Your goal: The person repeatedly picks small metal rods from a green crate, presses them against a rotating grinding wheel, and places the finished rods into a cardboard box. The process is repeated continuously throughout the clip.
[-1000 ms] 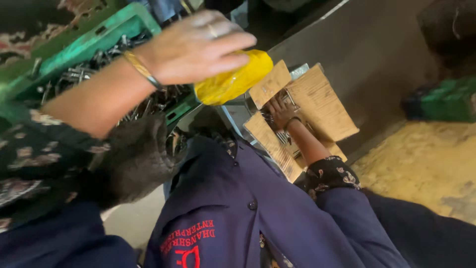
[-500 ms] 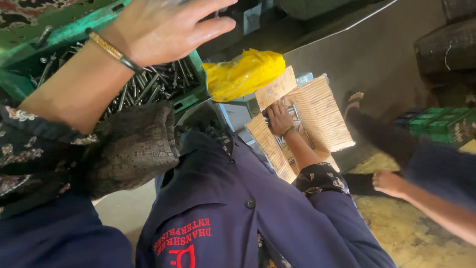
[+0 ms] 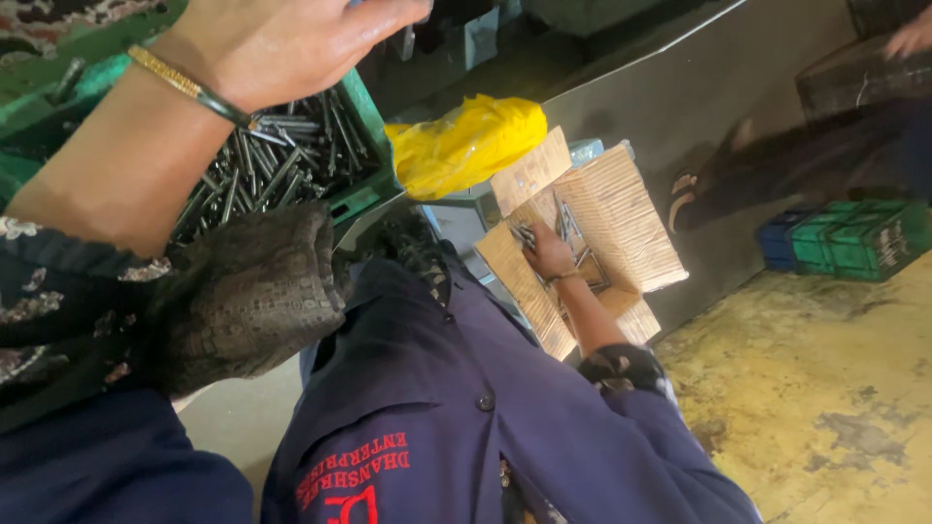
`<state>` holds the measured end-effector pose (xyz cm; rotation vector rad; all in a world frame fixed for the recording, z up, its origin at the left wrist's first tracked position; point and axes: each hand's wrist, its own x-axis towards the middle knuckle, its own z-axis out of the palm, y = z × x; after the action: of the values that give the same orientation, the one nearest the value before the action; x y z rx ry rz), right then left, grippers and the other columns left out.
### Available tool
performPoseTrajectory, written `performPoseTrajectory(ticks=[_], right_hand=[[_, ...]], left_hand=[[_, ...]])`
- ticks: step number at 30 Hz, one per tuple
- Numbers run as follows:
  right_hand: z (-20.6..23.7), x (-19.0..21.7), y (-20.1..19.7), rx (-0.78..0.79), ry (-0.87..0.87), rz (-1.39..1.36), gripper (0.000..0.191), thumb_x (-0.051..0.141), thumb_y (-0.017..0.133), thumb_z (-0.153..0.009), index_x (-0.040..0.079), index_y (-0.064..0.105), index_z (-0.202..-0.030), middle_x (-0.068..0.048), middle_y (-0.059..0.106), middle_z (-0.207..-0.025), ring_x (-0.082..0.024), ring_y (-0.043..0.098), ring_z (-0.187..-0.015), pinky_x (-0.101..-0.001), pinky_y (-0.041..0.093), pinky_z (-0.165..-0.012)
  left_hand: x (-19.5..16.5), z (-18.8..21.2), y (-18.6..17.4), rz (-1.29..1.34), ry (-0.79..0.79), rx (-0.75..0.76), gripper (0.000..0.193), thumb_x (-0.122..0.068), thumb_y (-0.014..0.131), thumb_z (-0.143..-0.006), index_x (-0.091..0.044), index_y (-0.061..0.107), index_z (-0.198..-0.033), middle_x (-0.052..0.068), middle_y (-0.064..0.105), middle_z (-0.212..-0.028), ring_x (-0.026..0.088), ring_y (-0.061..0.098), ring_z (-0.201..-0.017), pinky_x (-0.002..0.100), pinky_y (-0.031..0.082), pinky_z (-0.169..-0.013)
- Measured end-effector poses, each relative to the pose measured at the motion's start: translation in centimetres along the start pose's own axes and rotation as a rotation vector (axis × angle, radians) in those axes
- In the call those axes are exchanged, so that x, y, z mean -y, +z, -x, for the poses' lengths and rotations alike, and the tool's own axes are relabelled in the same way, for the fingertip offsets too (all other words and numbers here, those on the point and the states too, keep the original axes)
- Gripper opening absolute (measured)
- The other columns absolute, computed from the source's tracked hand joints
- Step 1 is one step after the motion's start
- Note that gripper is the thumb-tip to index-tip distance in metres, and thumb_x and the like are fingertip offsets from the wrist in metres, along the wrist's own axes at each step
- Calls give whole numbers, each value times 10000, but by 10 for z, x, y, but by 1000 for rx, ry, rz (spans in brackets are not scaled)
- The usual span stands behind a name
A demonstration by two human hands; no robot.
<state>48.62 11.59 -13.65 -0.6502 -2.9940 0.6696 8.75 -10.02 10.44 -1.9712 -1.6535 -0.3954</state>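
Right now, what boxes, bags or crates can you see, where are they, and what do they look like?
Cardboard box: centre, brown, flaps open, right hand inside among metal rods.
Yellow plastic bag: crumpled, between box and crate.
Green plastic crate: upper left, full of metal rods, under the left hand.
Green and blue crates: stacked on the floor, right.

left hand (image 3: 291, 39) raised, right hand (image 3: 549, 254) lowered

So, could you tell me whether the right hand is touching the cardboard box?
Touching. The head view shows the right hand resting flat inside the open cardboard box, its fingers pressed among the metal rods lying on the cardboard.
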Motion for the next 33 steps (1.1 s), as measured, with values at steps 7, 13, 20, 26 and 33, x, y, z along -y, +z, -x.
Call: performPoseTrajectory(ticks=[7,13,20,26,33], right_hand=[[25,-41,-28,-2,608,-1105,239,192,742,-964,26,641,-1103,-82,666,-839,-236,660,-700,-358,543,-613],[25,-35,-11,-139,761,-1775,234,200,713,-982,24,652,-1123,-85,684,-868,-217,682,-759,-336,583,-648],[23,-11,2,-358,659,-2068,272,112,718,-961,88,646,-1222,-54,714,-1010,-240,684,-903,-452,581,-755],[-5,-44,-24,-454,948,-1957,225,101,695,-928,126,676,-1151,-60,725,-946,-253,720,-880,-499,601,-770],[21,-24,-16,-332,938,-1825,218,5,697,-902,40,681,-1116,-100,743,-976,-269,734,-895,-437,628,-831]], left_hand=[[0,-8,-18,-61,-10,-48,159,-169,705,-1038,-219,724,-1187,-25,614,-993,161,643,-868,282,483,-698],[-2,-5,-12,-99,2,-6,191,-189,735,-1038,-247,758,-1218,-33,589,-956,149,640,-847,283,484,-692],[-3,-9,-16,-86,9,-35,221,-146,733,-985,-217,740,-1195,-29,627,-1190,141,656,-943,267,512,-772],[-3,-19,-18,-48,28,-13,210,-123,748,-967,-189,758,-1166,-7,645,-1285,145,649,-913,279,515,-769],[-5,-31,-27,-135,63,-26,184,-174,763,-960,-201,767,-1142,-21,608,-1330,145,626,-1133,279,496,-949]])
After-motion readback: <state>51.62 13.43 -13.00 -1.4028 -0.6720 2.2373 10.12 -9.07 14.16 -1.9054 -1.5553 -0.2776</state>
